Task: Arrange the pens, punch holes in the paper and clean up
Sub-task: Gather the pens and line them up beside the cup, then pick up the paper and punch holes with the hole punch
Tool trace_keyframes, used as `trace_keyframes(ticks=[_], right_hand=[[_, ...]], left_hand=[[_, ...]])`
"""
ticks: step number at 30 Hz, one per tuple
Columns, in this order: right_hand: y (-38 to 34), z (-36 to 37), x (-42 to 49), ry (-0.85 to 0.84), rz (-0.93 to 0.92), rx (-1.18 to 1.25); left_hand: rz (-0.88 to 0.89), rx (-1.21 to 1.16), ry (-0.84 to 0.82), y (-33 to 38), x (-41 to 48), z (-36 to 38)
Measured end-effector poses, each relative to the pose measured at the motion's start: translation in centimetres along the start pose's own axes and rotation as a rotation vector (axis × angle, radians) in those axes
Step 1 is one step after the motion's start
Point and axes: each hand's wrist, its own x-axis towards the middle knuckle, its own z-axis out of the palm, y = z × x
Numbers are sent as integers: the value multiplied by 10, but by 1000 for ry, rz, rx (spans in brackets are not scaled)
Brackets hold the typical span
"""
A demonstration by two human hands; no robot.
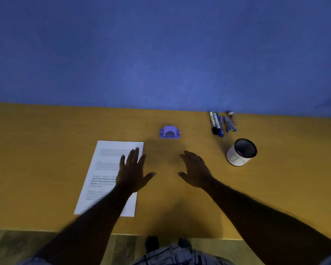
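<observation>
A printed white sheet of paper lies on the yellow table, left of centre. My left hand hovers open over the sheet's right edge, fingers spread. My right hand is open too, above bare table at the middle, holding nothing. A small purple hole punch sits beyond both hands. Several pens and markers lie side by side at the far right, close to the wall. A round white pen cup with a dark inside stands nearer, right of my right hand.
A blue wall rises straight from the table's far edge. A small brownish object lies just right of the pens. The table's near edge runs by my body, with wooden floor below it.
</observation>
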Motion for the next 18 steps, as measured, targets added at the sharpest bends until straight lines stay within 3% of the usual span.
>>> trace_keyframes(ticks=[9,14,18], right_hand=[[-47,21,17,-76,-103,-26],[-80,30,24,-133,-61,-36],[-107,35,31,-172,84,82]], left_hand=[[-205,1,-91,-48,-34,14],[-245,-10,-90,-89,-36,21],[-314,-46,-28,-121,-35,19]])
